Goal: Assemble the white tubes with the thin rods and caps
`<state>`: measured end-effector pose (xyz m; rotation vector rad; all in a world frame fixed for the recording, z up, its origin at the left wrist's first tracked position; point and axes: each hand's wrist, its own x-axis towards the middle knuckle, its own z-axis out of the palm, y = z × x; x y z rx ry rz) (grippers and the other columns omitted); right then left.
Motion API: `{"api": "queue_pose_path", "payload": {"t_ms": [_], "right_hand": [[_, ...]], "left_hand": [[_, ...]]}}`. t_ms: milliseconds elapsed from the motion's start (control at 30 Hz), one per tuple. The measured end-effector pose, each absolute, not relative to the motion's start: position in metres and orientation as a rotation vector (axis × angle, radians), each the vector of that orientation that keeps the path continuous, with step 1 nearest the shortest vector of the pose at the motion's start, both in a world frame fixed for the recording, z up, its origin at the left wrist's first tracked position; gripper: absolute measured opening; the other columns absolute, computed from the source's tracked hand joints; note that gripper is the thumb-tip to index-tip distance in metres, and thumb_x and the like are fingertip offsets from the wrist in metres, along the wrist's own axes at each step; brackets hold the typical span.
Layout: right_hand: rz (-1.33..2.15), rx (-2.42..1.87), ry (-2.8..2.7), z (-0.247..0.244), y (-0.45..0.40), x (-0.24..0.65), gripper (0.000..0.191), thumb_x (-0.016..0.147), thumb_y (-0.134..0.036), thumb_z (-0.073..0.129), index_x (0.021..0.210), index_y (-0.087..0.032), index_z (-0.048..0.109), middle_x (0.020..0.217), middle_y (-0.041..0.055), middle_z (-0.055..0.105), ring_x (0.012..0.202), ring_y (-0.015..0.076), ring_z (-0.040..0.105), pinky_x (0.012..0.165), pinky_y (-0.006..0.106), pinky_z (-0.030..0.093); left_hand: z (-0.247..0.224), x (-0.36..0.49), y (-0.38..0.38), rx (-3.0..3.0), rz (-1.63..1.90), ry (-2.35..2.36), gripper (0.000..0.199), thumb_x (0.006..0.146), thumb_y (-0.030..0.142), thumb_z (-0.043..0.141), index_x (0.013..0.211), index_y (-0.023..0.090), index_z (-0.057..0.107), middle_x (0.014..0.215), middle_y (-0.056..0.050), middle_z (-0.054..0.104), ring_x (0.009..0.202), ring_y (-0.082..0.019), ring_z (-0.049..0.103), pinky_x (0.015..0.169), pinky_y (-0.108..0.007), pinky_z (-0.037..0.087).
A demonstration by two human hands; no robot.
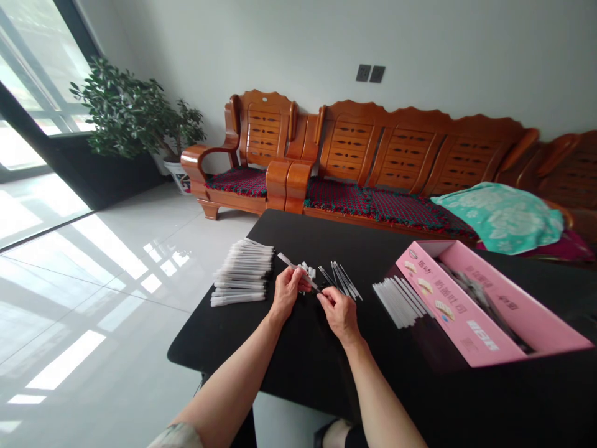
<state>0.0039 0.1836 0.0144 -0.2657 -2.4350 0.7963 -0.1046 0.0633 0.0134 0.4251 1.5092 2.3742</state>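
My left hand (288, 291) is closed around a slim whitish pen (285, 260), which slants down toward the right. At its lower, darker end my right hand (340, 311) pinches with thumb and fingers; whether that end is a separate refill is too small to tell. Just behind my hands lie several small white caps (308, 269), partly hidden by my left fingers. Thin pen refills (346, 281) are spread to the right of the caps. A stack of whitish pens (245, 270) sits on the left, and a row of translucent pen barrels (401, 300) on the right.
Everything lies on a black table (298, 233). An open pink box (448, 305) with dark and grey contents stands at the right. Behind the table runs a wooden bench (349, 143) with a turquoise cloth (504, 214). A potted plant (135, 112) stands by the window.
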Motion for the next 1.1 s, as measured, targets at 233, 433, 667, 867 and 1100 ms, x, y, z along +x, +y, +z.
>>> {"api": "queue_pose_path", "payload": {"t_ms": [233, 433, 667, 867, 1100], "right_hand": [[0.45, -0.564, -2.407, 0.007, 0.192, 0.005, 0.03, 0.091, -0.041, 0.051, 0.076, -0.021, 0.068, 0.058, 0.0017, 0.064, 0.051, 0.0141, 0.055, 0.053, 0.025, 0.029], [0.296, -0.589, -2.451, 0.004, 0.192, 0.002, 0.03, 0.094, -0.039, 0.047, 0.085, -0.021, 0.07, 0.065, 0.005, 0.069, 0.053, 0.0153, 0.058, 0.054, 0.027, 0.028], [0.488, -0.263, -2.424, 0.009, 0.182, 0.0, 0.029, 0.097, -0.033, 0.044, 0.098, -0.021, 0.071, 0.081, 0.0057, 0.074, 0.067, 0.0161, 0.067, 0.064, 0.024, 0.039], [0.396, -0.3, -2.429, 0.007, 0.205, 0.009, 0.029, 0.096, -0.03, 0.045, 0.088, -0.022, 0.072, 0.081, 0.0049, 0.073, 0.07, 0.0155, 0.065, 0.065, 0.024, 0.038], [0.158, -0.818, -2.451, 0.004, 0.233, 0.018, 0.021, 0.088, -0.027, 0.055, 0.076, -0.023, 0.073, 0.065, 0.0067, 0.069, 0.053, 0.0159, 0.056, 0.052, 0.028, 0.023]], "left_hand": [[0.013, -0.108, 0.062, 0.308, 2.513, 1.538, 0.041, 0.077, 0.053, 0.067, 0.086, 0.013, 0.06, 0.065, -0.001, 0.065, 0.055, -0.013, 0.063, 0.052, -0.024, 0.055], [0.014, -0.106, 0.064, 0.306, 2.462, 1.528, 0.043, 0.076, 0.055, 0.068, 0.085, 0.013, 0.06, 0.065, -0.002, 0.066, 0.053, -0.014, 0.064, 0.052, -0.025, 0.055], [0.01, -0.103, 0.066, 0.433, 2.377, 1.549, 0.044, 0.079, 0.055, 0.065, 0.088, 0.012, 0.061, 0.069, -0.005, 0.067, 0.056, -0.015, 0.065, 0.053, -0.026, 0.056], [0.019, -0.107, 0.058, 0.37, 2.565, 1.65, 0.04, 0.082, 0.054, 0.062, 0.089, 0.015, 0.06, 0.074, -0.003, 0.067, 0.061, -0.016, 0.067, 0.057, -0.028, 0.057], [0.022, -0.111, 0.052, 0.382, 2.618, 1.686, 0.034, 0.083, 0.05, 0.062, 0.089, 0.016, 0.062, 0.078, -0.003, 0.065, 0.064, -0.014, 0.065, 0.058, -0.025, 0.056]]}}
